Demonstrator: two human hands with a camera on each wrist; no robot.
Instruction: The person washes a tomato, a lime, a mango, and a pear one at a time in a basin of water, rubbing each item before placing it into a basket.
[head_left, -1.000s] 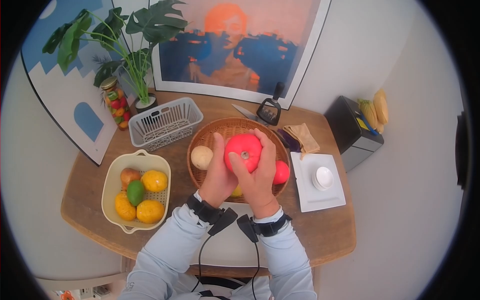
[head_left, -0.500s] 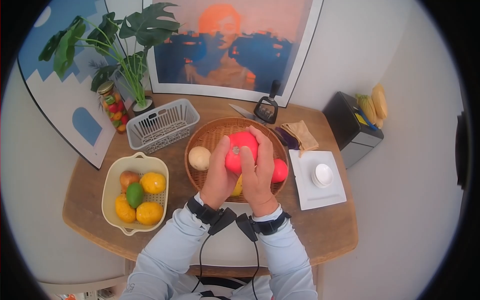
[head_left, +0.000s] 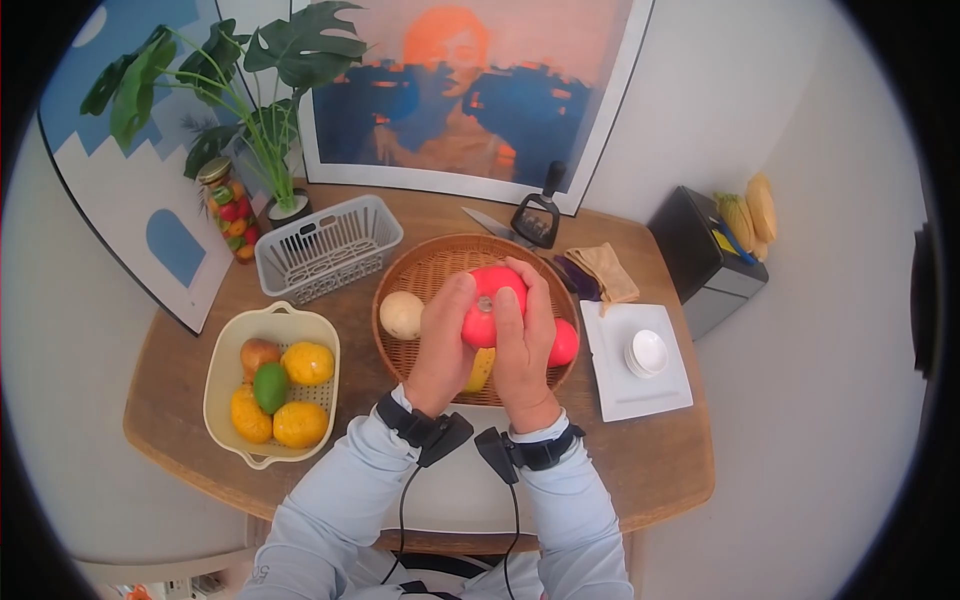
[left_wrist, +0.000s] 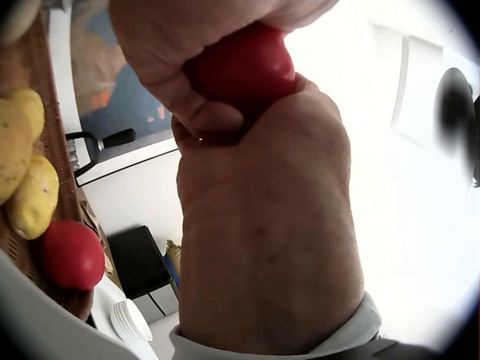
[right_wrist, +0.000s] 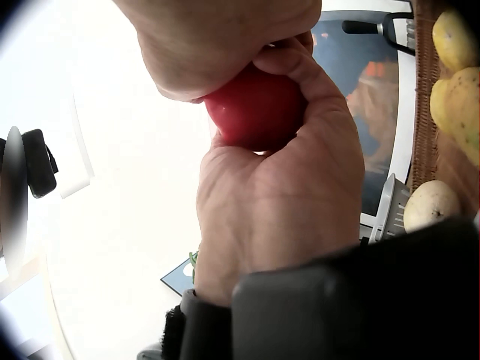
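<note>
A round red fruit or vegetable [head_left: 492, 300] with a small stem scar is held between both hands above the brown wicker basket [head_left: 405, 262]. The left hand [head_left: 440, 350] grips its left side, and the right hand [head_left: 525, 350] curls round its right side with the thumb across its front. Both wrist views show fingers wrapped about the red piece [left_wrist: 247, 71] [right_wrist: 256, 109]. Below, the basket holds a pale round piece [head_left: 401, 316], a second red piece [head_left: 564, 343] and yellow produce [head_left: 481, 370], partly hidden by the hands.
At left, a cream basket [head_left: 333, 400] holds yellow fruit, a green one and a brownish one. Behind it stand a grey plastic basket [head_left: 330, 250], a jar [head_left: 232, 212] and a plant. To the right lie a cloth [head_left: 603, 272] and a white tray [head_left: 615, 395] with small white dishes [head_left: 647, 353].
The red piece, still in both hands, has turned and shifted slightly between them. Both hands have changed their hold a little, and more of the yellow produce shows beneath.
</note>
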